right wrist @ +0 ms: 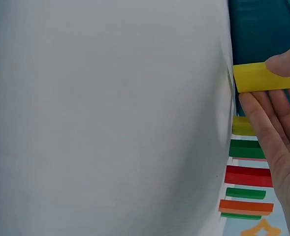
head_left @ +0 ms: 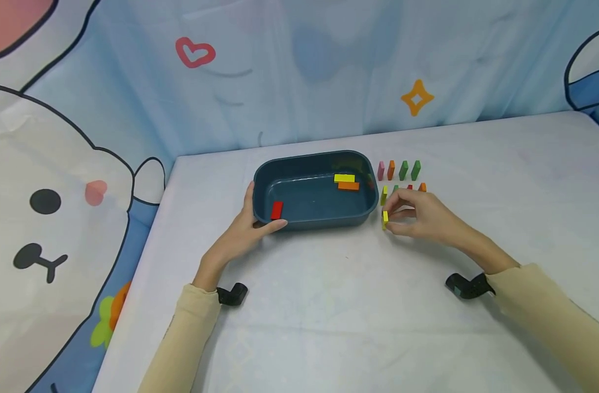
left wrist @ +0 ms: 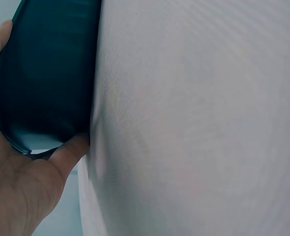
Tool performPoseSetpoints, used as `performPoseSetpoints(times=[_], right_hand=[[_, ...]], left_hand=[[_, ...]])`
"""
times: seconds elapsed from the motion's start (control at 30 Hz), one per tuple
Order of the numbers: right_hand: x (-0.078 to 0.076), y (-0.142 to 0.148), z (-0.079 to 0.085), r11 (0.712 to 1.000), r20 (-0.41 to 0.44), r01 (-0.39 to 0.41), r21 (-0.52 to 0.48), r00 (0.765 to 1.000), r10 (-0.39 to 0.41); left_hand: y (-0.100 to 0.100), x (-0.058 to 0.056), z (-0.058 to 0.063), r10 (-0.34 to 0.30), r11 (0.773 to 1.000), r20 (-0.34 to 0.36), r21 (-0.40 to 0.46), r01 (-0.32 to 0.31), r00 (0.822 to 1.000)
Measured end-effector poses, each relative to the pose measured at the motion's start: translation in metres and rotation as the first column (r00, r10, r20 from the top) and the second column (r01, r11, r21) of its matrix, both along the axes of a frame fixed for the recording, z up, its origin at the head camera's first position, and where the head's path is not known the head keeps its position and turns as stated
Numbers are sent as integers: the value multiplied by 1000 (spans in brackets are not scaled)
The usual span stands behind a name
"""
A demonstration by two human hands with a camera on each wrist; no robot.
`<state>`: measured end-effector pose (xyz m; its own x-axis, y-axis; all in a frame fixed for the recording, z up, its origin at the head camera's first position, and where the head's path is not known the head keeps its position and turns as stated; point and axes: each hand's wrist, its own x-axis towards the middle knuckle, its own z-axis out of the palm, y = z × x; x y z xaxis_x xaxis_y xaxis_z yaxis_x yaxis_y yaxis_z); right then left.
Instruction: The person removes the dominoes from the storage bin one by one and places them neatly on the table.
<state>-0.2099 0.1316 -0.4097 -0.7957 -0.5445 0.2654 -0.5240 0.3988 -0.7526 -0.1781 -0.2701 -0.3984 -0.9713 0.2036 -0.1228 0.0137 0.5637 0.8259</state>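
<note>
My left hand (head_left: 238,234) grips the left front corner of a dark teal plastic tub (head_left: 304,199), fingers along its left end and thumb along the front side. Inside lie a yellow domino (head_left: 344,178) beside an orange domino (head_left: 348,186), and a red domino (head_left: 277,209) near the left front. Just off the tub's right front corner, my right hand (head_left: 422,215) pinches another yellow domino (right wrist: 258,78) between thumb and fingertips, upright in the head view. Behind this hand stands one more yellow domino (head_left: 384,195).
At the tub's right, a back row holds a pink domino (head_left: 381,171), an orange domino (head_left: 390,170) and green dominoes (head_left: 415,170). My right hand partly hides a nearer row with a red domino (right wrist: 249,176). A printed curtain (head_left: 329,71) hangs behind the white table (head_left: 329,305).
</note>
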Motion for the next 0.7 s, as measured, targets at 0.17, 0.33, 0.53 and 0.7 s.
performPoseSetpoints(times=[0.17, 0.33, 0.53, 0.7], right_hand=[[-3, -4, 2, 1000, 9, 19, 23, 1000, -19], [-5, -5, 1, 999, 19, 25, 41, 1000, -26], [-6, -4, 2, 998, 35, 35, 51, 999, -37], [-5, -4, 3, 997, 61, 45, 60, 997, -49]], left_hand=[[-1, 0, -1, -5, 1000, 3, 13, 5, 1000], [-1, 0, -1, -5, 1000, -1, 17, 5, 1000], [-1, -1, 0, -2, 1000, 0, 11, 2, 1000], [-1, 0, 1, 0, 1000, -3, 5, 0, 1000]])
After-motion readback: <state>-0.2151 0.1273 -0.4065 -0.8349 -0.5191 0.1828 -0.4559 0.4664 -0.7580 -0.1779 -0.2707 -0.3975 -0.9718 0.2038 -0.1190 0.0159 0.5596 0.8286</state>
